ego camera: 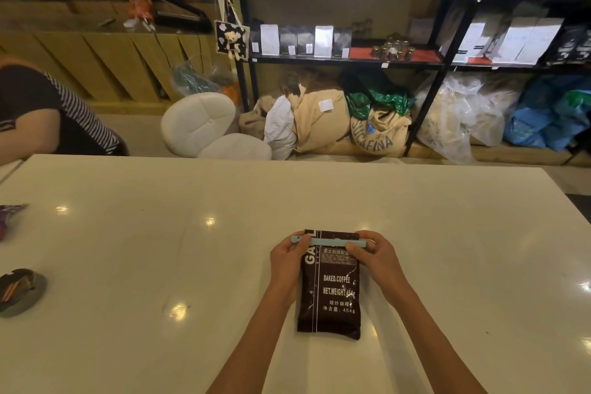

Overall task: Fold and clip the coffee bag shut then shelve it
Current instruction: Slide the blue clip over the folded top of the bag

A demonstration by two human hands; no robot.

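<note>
- Near the front edge of the white counter [134, 259], slightly right of centre, the dark brown coffee bag [329, 294] lies flat with its printed face up and its top end pointing away from you
- Across that far end a pale blue clip [326, 241] runs left to right over the bag's top, its ends poking out a little past both sides of the bag
- Your left hand [287, 261] is curled around the left end of the clip, thumb lying on top of it and the other fingers tucked beside the bag's left edge
- Your right hand [375, 257] pinches the right end of the clip, thumb on the near side and fingers wrapped over the far side, resting against the bag's right corner
- Whether the clip is fully snapped shut cannot be told from this view
- Far beyond the counter a black metal shelf unit [444, 38] stands against the wall, its levels lined with upright white, grey and black pouches
- Under its lowest level, sacks sit on the floor, among them a burlap sack [379, 134] with blue lettering
- At the far left another person's arm [35, 128] in a striped short sleeve rests by the counter's edge
- Two crumpled wrappers [19, 289] lie on the counter's left side, well apart from the bag
</note>
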